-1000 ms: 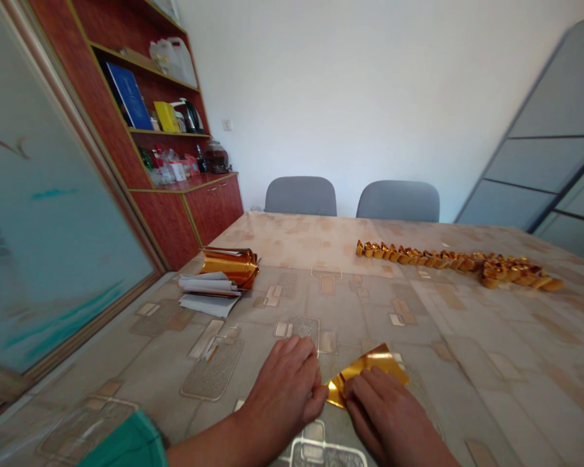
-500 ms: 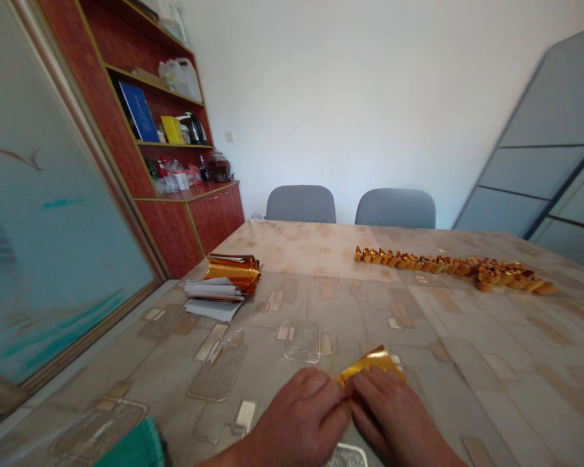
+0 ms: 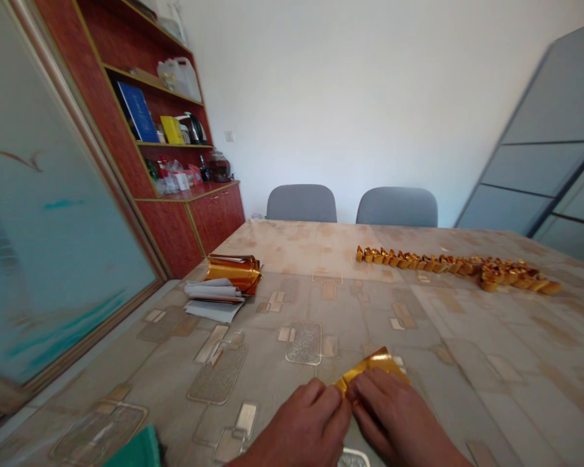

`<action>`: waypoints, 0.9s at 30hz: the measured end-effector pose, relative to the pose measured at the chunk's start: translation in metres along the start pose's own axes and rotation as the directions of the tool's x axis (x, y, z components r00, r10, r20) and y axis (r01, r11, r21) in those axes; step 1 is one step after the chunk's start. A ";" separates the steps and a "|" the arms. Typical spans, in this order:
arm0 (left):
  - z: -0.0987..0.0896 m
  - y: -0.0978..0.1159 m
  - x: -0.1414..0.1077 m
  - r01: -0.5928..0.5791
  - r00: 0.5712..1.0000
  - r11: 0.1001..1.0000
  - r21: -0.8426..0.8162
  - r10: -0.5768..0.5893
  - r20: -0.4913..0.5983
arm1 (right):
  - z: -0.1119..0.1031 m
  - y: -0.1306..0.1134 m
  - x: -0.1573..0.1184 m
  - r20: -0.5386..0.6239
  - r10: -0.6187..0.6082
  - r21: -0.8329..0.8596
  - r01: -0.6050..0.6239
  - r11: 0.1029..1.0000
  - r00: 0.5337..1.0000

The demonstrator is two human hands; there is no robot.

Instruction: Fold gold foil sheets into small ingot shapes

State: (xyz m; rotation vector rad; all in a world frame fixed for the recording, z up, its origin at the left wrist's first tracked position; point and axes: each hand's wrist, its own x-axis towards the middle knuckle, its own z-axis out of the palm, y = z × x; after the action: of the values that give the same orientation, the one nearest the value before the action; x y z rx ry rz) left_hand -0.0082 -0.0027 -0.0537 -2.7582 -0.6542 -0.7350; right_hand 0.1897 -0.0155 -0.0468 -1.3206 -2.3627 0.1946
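- Left hand (image 3: 304, 428) and right hand (image 3: 394, 418) meet, fingers (image 3: 370, 389) closed, pinching gold foil (image 3: 374, 364) at the worktop's (image 3: 467, 383) near edge
- Folded gold pieces (image 3: 457, 266) line the far side

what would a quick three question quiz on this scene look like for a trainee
1. What do the left hand and right hand hold between them?
2. True or false: the row of folded gold foil pieces lies to the right of the white sheets.
3. How many grey chairs stand beyond the table: A one, B two, C four?

Key: 1 a gold foil sheet; 2 true; 3 B
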 end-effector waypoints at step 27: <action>-0.035 -0.007 -0.015 0.075 0.997 0.997 -0.029 -0.074 0.035 | -0.006 0.007 -0.002 0.099 0.070 0.106 -0.080 0.991 0.993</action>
State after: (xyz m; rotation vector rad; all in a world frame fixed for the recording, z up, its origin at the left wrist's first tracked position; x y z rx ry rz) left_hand -0.0376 -0.0133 -0.0310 -2.7921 -0.7630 -0.7209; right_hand 0.1985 -0.0146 -0.0443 -1.3765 -2.3443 0.4125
